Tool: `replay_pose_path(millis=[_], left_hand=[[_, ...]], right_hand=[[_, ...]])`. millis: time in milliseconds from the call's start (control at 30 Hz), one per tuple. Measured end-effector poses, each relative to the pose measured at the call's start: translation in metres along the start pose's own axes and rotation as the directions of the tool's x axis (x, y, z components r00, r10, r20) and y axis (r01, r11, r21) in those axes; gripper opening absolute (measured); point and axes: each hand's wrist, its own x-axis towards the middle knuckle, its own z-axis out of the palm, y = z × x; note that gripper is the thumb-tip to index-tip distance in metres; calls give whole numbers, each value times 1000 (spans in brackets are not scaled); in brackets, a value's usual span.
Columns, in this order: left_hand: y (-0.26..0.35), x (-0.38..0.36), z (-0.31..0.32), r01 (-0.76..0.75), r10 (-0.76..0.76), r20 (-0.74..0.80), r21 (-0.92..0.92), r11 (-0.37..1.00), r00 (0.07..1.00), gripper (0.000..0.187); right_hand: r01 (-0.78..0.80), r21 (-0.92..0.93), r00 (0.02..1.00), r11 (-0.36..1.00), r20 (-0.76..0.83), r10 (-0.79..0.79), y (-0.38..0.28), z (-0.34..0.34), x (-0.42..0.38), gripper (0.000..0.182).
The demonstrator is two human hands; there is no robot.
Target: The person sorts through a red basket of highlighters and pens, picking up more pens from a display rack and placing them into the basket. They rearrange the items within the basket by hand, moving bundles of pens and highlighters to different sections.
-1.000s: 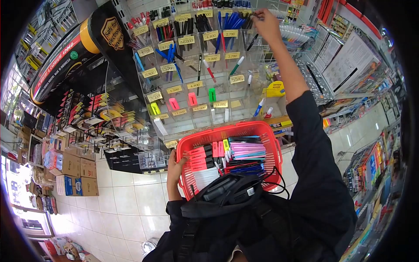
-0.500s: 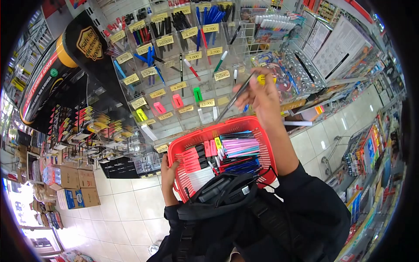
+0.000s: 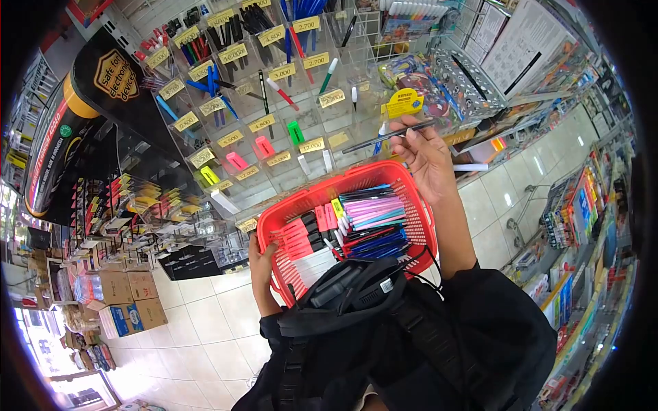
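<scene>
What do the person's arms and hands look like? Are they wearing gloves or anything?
No gloves: the left hand and the right hand are both bare, and no watch shows on either wrist. The left sleeve and right sleeve are black, with no pattern that I can see. Both sleeves leave the wrists uncovered.

Blk bag (image 3: 341, 309) is hiding near pt of basket (image 3: 301, 200); pic top is cropping blue pens (image 3: 305, 8); R hand (image 3: 426, 163) is partly covering pen (image 3: 365, 145).
</scene>
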Motion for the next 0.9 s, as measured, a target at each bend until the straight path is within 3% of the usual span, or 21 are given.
replay_pose_path(millis=[200,267,367,467,567,700,900], left_hand=[[-4,2,-1,-20,20,6,16,1000,1000,32],[-8,3,-4,-26,25,12,22,999,1000,33],[-9,5,-5,-21,20,25,21,1000,999,35],[-16,8,-8,-17,16,26,27,999,1000,40],[-8,5,-4,-8,7,33,11,1000,999,38],[-12,6,-6,-22,22,35,7,1000,999,36],[-10,5,-5,2,-3,35,16,1000,999,35]], right_hand=[[-16,-70,1000,997,13,17,11,-10,3,26],[-37,-237,999,971,-27,31,14,-8,2,28],[-53,-576,996,816,29,85,21,-21,2,29],[-110,-857,910,503,116,398,30,-24,0,27],[118,-931,870,344,264,416,70,-55,-1,28],[250,-964,884,91,265,386,113,-97,2,29],[249,-968,905,40,247,346,130,-113,-2,28]])
